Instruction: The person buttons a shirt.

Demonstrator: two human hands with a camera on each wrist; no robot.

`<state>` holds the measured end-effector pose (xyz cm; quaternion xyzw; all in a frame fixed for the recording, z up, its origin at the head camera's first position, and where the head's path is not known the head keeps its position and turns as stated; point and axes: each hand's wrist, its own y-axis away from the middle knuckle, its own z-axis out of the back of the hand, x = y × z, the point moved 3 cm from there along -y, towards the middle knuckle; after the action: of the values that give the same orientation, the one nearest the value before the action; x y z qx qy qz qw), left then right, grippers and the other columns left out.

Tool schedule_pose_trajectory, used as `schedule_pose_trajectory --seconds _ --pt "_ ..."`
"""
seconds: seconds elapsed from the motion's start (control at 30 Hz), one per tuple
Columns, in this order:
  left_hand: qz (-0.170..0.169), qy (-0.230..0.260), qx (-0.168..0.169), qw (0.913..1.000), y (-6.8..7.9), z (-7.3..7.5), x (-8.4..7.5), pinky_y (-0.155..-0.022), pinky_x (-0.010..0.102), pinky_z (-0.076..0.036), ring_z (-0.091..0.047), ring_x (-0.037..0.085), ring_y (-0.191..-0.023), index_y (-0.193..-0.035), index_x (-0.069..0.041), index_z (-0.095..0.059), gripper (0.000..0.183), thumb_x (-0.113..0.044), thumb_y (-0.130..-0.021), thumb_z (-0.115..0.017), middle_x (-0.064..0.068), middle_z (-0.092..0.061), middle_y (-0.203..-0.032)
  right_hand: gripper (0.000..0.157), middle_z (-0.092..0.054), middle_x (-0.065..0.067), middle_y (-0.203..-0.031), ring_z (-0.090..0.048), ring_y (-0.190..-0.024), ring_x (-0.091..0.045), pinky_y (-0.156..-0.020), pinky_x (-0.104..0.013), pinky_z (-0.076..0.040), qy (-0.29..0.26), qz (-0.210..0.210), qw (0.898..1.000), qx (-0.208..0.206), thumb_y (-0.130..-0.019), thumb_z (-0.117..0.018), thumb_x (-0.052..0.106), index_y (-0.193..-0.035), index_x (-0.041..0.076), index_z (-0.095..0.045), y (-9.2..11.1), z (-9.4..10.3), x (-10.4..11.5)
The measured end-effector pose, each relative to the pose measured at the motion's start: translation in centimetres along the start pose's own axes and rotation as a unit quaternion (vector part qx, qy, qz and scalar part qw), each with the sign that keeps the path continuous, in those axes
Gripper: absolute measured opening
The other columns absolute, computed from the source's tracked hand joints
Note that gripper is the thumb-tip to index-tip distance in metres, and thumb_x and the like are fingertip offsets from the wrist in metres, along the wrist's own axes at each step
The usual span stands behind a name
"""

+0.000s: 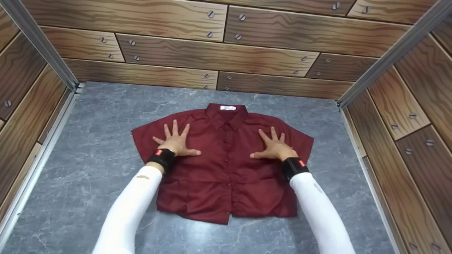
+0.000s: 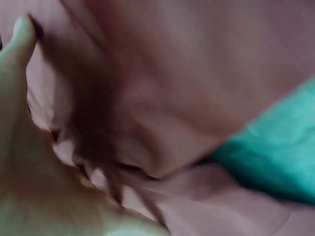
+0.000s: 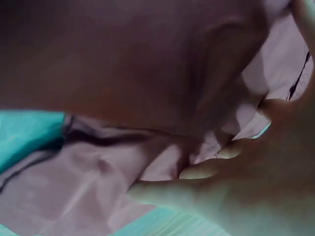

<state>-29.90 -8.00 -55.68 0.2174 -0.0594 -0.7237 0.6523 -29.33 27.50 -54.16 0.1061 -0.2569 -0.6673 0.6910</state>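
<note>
A dark red short-sleeved shirt (image 1: 212,165) with a collar lies front up on the grey marbled surface, its collar toward the back wall. My left hand (image 1: 175,142) rests on the left chest side, fingers straight and spread. On the other chest side lies my right hand (image 1: 274,147), its fingers spread as well. Both thumbs point in toward the button placket (image 1: 226,151). In the left wrist view the shirt cloth (image 2: 197,73) is blurred beside the hand. The right wrist view shows fingers (image 3: 167,191) against creased cloth.
Wood-patterned panels (image 1: 169,49) stand at the back and on both sides. Metal rails (image 1: 39,151) run along the side edges of the grey surface (image 1: 88,169). A white label (image 1: 227,108) sits inside the collar. Each wrist wears a black band (image 1: 162,158).
</note>
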Motion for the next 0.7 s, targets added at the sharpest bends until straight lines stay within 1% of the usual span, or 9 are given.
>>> schedule_pose_trajectory --seconds 0.1,0.23,0.37,0.5,0.6,0.7 --pt "-0.005 0.01 0.042 0.999 0.4 0.2 0.4 -0.075 0.08 -0.003 0.02 0.047 -0.126 -0.142 -0.03 0.004 0.12 -0.075 -0.053 -0.061 0.015 0.024 -0.144 0.11 0.018 -0.009 -0.147 0.014 -0.128 -0.047 -0.087 -0.073 -0.01 -0.007 -0.003 1.0 0.005 -0.056 -0.059 0.075 -0.141 0.038 0.001 0.4 -0.3 0.1" --pt "-0.007 0.003 0.068 0.9977 1.1 0.2 0.5 -0.075 0.08 -0.005 0.022 0.047 -0.125 -0.142 -0.029 0.007 0.122 -0.073 -0.053 -0.063 0.016 0.027 -0.143 0.112 0.021 -0.01 -0.146 0.014 -0.128 -0.048 -0.089 -0.072 -0.01 0.001 -0.011 1.0 0.02 -0.056 -0.057 0.076 -0.141 0.037 0.005 1.0 -0.9 0.1" --pt "0.001 -0.008 0.068 0.9976 1.8 0.0 0.5 -0.075 0.079 -0.005 0.022 0.047 -0.126 -0.142 -0.03 0.009 0.122 -0.075 -0.052 -0.061 0.015 0.027 -0.143 0.113 0.023 -0.011 -0.145 0.013 -0.127 -0.05 -0.088 -0.072 -0.013 0.021 -0.013 0.999 0.034 -0.056 -0.054 0.078 -0.14 0.036 0.008 1.5 -1.3 0.1" --pt "0.004 -0.013 0.059 0.9982 2.5 -0.6 0.3 -0.075 0.079 -0.006 0.02 0.046 -0.127 -0.142 -0.031 0.007 0.121 -0.077 -0.051 -0.059 0.016 0.025 -0.143 0.113 0.022 -0.013 -0.145 0.011 -0.126 -0.052 -0.086 -0.073 -0.014 0.033 -0.011 0.999 0.029 -0.056 -0.054 0.079 -0.141 0.035 0.007 2.0 -1.6 0.0" --pt "0.007 -0.015 0.061 0.998 2.9 -1.0 0.2 -0.074 0.08 -0.007 0.02 0.047 -0.126 -0.142 -0.031 0.008 0.122 -0.079 -0.05 -0.057 0.016 0.025 -0.143 0.114 0.023 -0.013 -0.145 0.011 -0.127 -0.051 -0.086 -0.073 -0.014 0.039 -0.011 0.999 0.03 -0.056 -0.054 0.079 -0.141 0.035 0.008 2.3 -1.7 0.0" --pt "0.011 -0.012 0.063 0.9979 3.5 -1.1 0.2 -0.072 0.08 -0.008 0.021 0.048 -0.125 -0.142 -0.03 0.008 0.125 -0.079 -0.048 -0.059 0.017 0.025 -0.143 0.114 0.024 -0.012 -0.145 0.012 -0.127 -0.051 -0.085 -0.073 -0.014 0.041 -0.006 0.999 0.03 -0.055 -0.054 0.079 -0.14 0.036 0.008 2.7 -1.8 0.1"
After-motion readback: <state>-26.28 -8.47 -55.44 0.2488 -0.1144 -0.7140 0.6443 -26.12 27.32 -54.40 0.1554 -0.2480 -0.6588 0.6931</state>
